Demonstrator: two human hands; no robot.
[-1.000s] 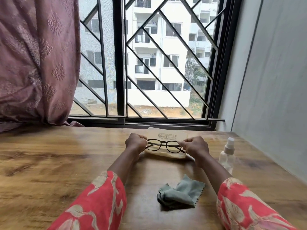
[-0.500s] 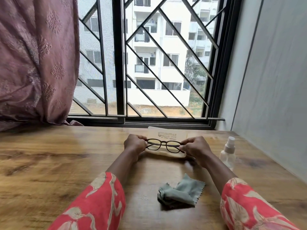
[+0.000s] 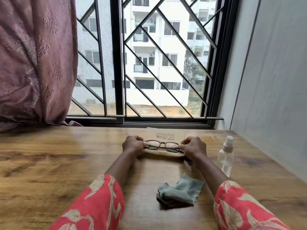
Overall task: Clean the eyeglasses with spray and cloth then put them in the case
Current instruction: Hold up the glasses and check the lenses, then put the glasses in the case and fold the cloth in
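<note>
Dark-framed eyeglasses (image 3: pixel 162 145) are held level just over the open beige case (image 3: pixel 166 136), whose lid with printed text leans back toward the window. My left hand (image 3: pixel 132 144) pinches the frame's left end and my right hand (image 3: pixel 193 146) pinches its right end. A crumpled grey-green cleaning cloth (image 3: pixel 181 191) lies on the wooden table (image 3: pixel 49 163) nearer to me, between my forearms. A small clear spray bottle (image 3: pixel 226 156) with a white nozzle stands upright to the right of my right hand.
A barred window (image 3: pixel 141 63) runs along the table's far edge. A mauve curtain (image 3: pixel 33 63) hangs at the back left and rests on the table. A grey wall (image 3: pixel 274 80) bounds the right side close behind the bottle.
The glasses and both hands stay over the case, shifted only slightly. The head camera has moved a little.
</note>
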